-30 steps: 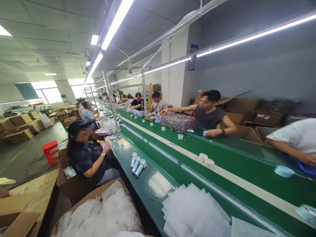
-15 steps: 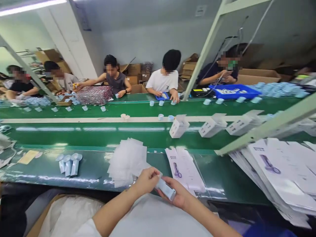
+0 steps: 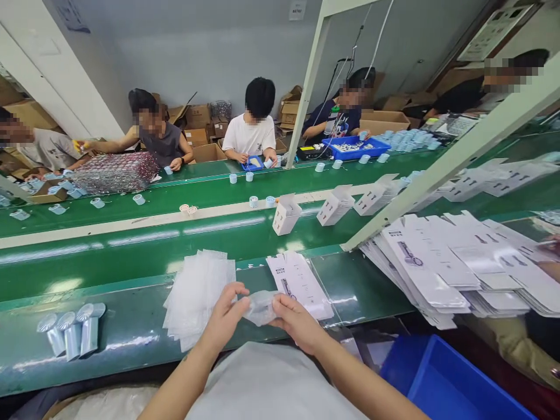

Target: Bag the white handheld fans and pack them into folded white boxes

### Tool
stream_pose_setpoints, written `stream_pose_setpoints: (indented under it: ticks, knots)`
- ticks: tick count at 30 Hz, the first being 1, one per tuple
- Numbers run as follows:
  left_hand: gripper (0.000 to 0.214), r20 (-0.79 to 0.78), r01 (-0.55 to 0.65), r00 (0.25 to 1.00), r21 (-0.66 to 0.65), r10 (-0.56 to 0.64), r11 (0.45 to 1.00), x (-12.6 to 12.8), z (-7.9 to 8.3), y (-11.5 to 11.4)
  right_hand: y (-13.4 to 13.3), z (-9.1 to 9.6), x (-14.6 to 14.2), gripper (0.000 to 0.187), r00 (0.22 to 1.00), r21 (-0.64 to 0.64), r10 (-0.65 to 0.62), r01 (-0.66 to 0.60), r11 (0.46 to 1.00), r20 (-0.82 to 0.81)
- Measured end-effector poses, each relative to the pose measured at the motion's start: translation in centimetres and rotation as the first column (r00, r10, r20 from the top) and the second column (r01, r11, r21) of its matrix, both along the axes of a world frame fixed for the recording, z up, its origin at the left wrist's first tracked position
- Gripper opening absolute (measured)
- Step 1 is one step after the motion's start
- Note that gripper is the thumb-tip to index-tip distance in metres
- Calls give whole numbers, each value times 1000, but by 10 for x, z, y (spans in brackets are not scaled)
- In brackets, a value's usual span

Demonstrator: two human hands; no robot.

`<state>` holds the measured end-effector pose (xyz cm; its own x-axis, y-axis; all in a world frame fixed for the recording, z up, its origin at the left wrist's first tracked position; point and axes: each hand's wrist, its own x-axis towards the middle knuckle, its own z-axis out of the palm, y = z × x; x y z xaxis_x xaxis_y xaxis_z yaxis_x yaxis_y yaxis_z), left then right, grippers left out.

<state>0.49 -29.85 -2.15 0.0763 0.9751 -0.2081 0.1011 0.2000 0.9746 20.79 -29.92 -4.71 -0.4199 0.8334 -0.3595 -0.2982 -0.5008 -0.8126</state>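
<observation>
Your left hand and right hand both pinch the thin crumpled clear plastic pouch; uneven pulling may tear it or let it slip

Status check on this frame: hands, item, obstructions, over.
Both shut: left hand and right hand pinch one clear bag. Next to left hand, bag stack; next to right, flat cartons. Far left, silver tubes, untouched.

I cannot tell what is inside the small crumpled clear plastic bag; my left hand and right hand cover its ends. Just beyond my right fingertips, the flat white printed carton bears print too small to read. Right of my fingers, the blue plastic bin runs off the bottom edge.
</observation>
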Motion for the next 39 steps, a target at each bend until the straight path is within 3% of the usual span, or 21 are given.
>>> stream_pose_setpoints:
  ticks: [4, 6, 8, 10, 13, 15, 17, 21, 24, 27, 28, 29, 32, 33, 35, 39]
  knots:
    - [58, 151, 197, 975, -238, -165, 951, 6, -20, 2, 2, -15, -13, 47, 979, 229, 24, -70, 971, 200]
    - [49, 174, 159, 979, -313, -108, 936, 11, -34, 4, 8, -25, -12, 48, 963, 268, 54, -127, 955, 264]
    - [39, 141, 15, 990, -331, 33, 944, 14, -48, 9, 21, -34, 2, 48, 937, 212, 5, -85, 973, 350]
    - [32, 57, -90, 992, -271, 109, 958, 13, -62, 16, 43, -46, 27, 44, 829, 174, -153, 68, 982, 539]
    - [28, -213, -53, 976, -40, 43, 998, 9, -87, 29, 78, -67, 70, 37, 539, 205, -308, 244, 948, 784]
    - [34, -475, 55, 879, 47, -26, 997, 7, -108, 36, 93, -82, 91, 41, 420, 183, -277, 250, 951, 864]
    - [42, -701, 148, 708, 32, -84, 988, 6, -130, 39, 100, -94, 100, 44, 328, 153, -223, 224, 963, 918]
    - [54, -899, 320, 383, -86, -212, 944, 8, -163, 33, 98, -107, 98, 46, 212, 130, -160, 150, 980, 964]
    - [57, -927, 376, 227, -200, -299, 905, 13, -167, 23, 99, -109, 96, 50, 171, 114, -134, 121, 986, 976]
    - [60, -937, 329, 97, -288, -336, 899, 27, -149, 24, 104, -109, 99, 54, 173, 115, -133, 108, 987, 976]
    - [61, -935, 332, 95, -294, -342, 896, 35, -139, 29, 106, -110, 101, 56, 183, 118, -135, 104, 988, 974]
    - [61, -924, 357, 142, -288, -356, 889, 44, -129, 38, 108, -111, 102, 57, 198, 118, -137, 103, 988, 971]
    - [48, -780, 487, 438, -212, -448, 847, 82, -101, 78, 113, -115, 107, 60, 250, 95, -121, 115, 989, 961]
    - [42, -736, 520, 485, -193, -473, 832, 97, -96, 94, 114, -116, 108, 59, 265, 83, -113, 122, 989, 957]
    - [39, -699, 533, 524, -177, -487, 827, 129, -93, 127, 114, -118, 108, 57, 283, 75, -113, 141, 987, 953]
    - [37, -702, 453, 525, -247, -480, 856, 183, -104, 173, 108, -116, 106, 56, 288, 115, -170, 199, 973, 942]
